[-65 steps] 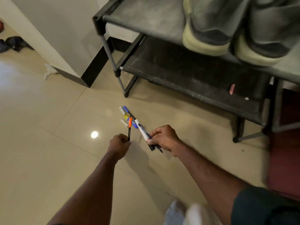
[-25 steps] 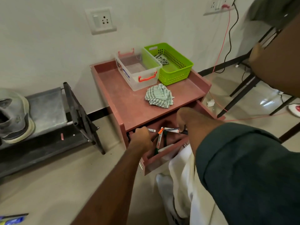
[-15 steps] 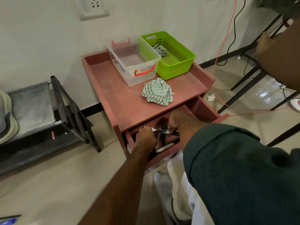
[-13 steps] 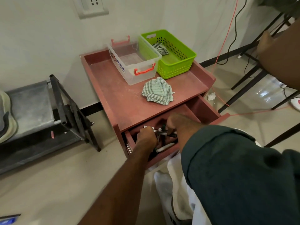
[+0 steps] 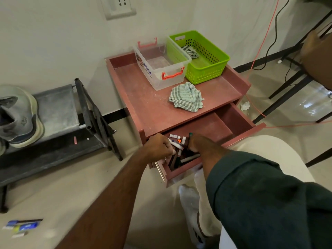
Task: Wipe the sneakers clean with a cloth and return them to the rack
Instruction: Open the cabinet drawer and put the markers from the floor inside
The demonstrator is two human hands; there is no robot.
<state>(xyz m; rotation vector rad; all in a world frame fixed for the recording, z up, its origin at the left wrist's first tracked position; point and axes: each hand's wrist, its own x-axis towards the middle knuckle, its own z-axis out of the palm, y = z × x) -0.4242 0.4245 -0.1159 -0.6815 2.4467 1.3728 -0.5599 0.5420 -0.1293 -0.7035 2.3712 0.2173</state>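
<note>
A grey sneaker (image 5: 18,119) with a cream sole stands on the top shelf of the black shoe rack (image 5: 59,108) at the left. A green-and-white striped cloth (image 5: 186,99) lies crumpled on the red side table (image 5: 143,105). Both hands are down in the table's open drawer (image 5: 239,119), far from the sneaker and the cloth. My left hand (image 5: 159,147) has its fingers curled round the ends of markers (image 5: 177,143) in the drawer. My right hand (image 5: 195,142) reaches in beside it, and its fingers are hidden behind the wrist.
A clear plastic box (image 5: 161,63) and a green basket (image 5: 206,56) holding another striped cloth stand at the back of the table. Loose markers (image 5: 23,225) lie on the tiled floor at lower left. Black chair legs and an orange cable are at the right.
I have turned from the floor by the rack to the side table. Both hands carried markers there and have lowered them into the open drawer.
</note>
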